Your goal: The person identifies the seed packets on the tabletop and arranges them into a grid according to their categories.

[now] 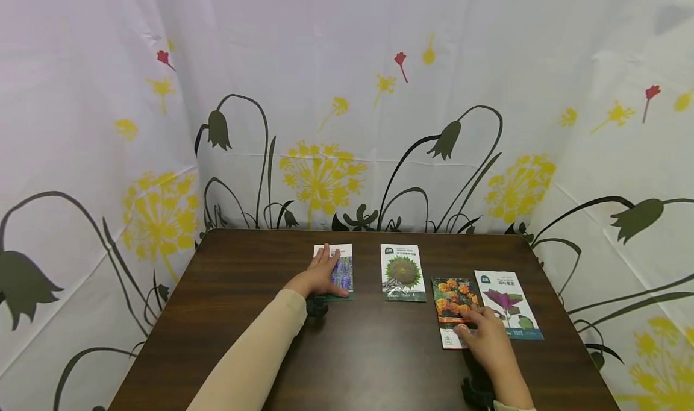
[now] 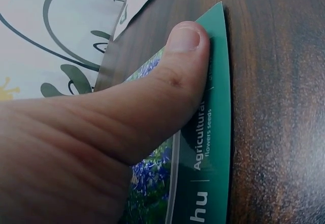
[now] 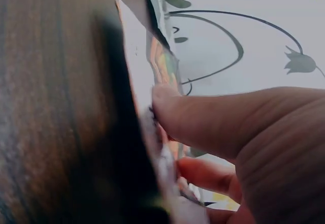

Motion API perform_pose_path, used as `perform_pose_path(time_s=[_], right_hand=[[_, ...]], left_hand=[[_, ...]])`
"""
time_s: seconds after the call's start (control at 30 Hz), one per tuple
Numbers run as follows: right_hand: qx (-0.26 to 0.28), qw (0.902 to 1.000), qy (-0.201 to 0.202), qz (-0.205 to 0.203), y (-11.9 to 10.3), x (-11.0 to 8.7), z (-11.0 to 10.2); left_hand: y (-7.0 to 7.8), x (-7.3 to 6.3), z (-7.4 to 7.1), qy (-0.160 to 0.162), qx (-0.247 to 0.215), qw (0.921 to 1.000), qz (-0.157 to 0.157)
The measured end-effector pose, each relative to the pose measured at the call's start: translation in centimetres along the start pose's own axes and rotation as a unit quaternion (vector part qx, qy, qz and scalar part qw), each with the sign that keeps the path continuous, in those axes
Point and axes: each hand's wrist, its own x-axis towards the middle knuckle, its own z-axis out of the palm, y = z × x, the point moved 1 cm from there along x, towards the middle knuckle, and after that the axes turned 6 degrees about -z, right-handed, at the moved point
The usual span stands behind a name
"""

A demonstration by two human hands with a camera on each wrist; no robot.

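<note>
My left hand (image 1: 321, 276) lies with spread fingers on a flower seed packet (image 1: 343, 272) with purple-blue blooms. In the left wrist view the thumb (image 2: 185, 46) presses near its green end band, which reads "flowers seeds". At the right, my right hand (image 1: 488, 332) pinches a seed packet with orange flowers (image 1: 450, 296) near its white lower end. That packet's edge stands over a dark shadow in the right wrist view, where the thumb (image 3: 172, 107) lies across its face. Beside it lies a packet with a purple bloom (image 1: 506, 299), partly behind the right hand.
A packet with a round green flower head (image 1: 403, 272) lies between the hands near the back of the dark wooden table (image 1: 368, 351). Behind the table hangs a white curtain (image 1: 347, 67) printed with flowers. Dark straps sit at both wrists.
</note>
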Motion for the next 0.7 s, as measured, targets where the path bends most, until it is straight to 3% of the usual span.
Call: perform_pose_path(time_s=[0.23, 0.37, 0.57, 0.7], right_hand=[[-0.041, 0.9991, 0.009, 0.001, -0.4, -0.3, -0.1], [-0.030, 0.9992, 0.023, -0.009, -0.4, -0.3, 0.0], [-0.004, 0.9966, 0.053, -0.063, -0.1, -0.5, 0.5], [0.029, 0.9938, 0.025, -0.104, 0.2, -0.1, 0.8]], left_hand=[[-1.3, 1.5, 0.9, 0.008, 0.009, 0.9999, 0.004], [-1.4, 1.7, 0.9, 0.007, -0.001, 1.0000, 0.004], [-1.3, 1.4, 1.0, 0.003, 0.005, 1.0000, -0.004], [-1.3, 1.7, 1.0, 0.002, 0.017, 0.9998, -0.009]])
